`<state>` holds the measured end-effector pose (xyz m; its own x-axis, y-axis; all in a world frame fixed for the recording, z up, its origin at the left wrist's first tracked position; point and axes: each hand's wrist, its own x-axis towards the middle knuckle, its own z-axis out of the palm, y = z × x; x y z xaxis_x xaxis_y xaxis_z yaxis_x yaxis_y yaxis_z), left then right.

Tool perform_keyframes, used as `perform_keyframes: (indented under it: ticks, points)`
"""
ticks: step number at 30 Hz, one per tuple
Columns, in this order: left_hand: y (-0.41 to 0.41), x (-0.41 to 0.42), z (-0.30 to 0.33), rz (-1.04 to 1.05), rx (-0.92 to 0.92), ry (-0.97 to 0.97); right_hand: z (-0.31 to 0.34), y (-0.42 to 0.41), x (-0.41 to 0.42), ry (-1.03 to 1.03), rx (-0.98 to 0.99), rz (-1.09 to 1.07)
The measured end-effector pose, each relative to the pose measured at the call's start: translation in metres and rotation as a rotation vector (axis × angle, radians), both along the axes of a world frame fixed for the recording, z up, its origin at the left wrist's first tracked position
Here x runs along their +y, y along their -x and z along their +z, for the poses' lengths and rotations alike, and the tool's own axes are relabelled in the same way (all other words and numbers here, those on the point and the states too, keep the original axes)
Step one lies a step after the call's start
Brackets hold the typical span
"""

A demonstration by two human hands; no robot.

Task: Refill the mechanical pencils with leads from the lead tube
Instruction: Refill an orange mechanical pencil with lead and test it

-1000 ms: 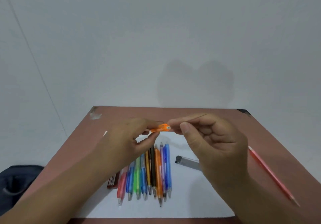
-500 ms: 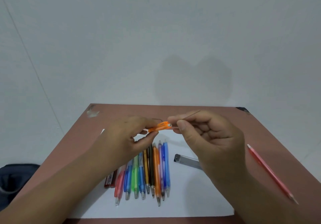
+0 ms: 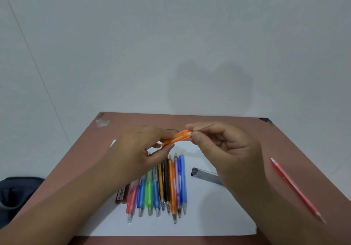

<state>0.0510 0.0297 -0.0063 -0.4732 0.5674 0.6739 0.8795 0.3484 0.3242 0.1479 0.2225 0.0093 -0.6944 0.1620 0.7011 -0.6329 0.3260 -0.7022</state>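
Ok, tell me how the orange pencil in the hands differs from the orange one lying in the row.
The held orange pencil is off the table, gripped by the left hand; the orange pencil in the row lies untouched on the white paper.
The held one lies roughly crosswise, its open end meeting the lead pinched by the right hand; the row one points its tip toward the person.
Both are translucent orange.

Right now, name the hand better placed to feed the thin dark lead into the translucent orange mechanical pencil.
Right hand: it already pinches the lead at the pencil's open end, while the left hand grips the barrel.
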Motion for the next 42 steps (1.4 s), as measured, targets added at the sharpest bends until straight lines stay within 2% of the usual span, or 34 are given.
perform_keyframes:
  ticks: [7,11,16,20,26,32,42]
  points:
    - [0.003,-0.001,-0.003,0.021,-0.11,0.003,-0.005,0.005,0.003,-0.027,-0.07,-0.053]
    - [0.004,-0.001,-0.005,0.046,-0.157,-0.023,-0.003,0.005,0.005,0.031,-0.182,-0.096]
    - [0.007,-0.003,-0.006,0.069,-0.213,-0.048,0.0,0.012,0.023,-0.034,-0.267,-0.345]
    - [0.009,-0.003,-0.007,0.084,-0.194,-0.025,-0.003,0.023,0.045,-0.239,-0.449,-0.523]
    - [0.017,-0.006,-0.013,0.123,-0.197,-0.013,-0.02,0.036,0.059,-0.624,-0.716,-0.477]
    - [0.014,-0.007,-0.009,0.141,-0.198,0.02,-0.027,0.043,0.051,-0.752,-0.719,-0.446]
    - [0.015,-0.007,-0.006,0.152,-0.232,0.06,-0.022,0.038,0.049,-0.847,-0.764,-0.449]
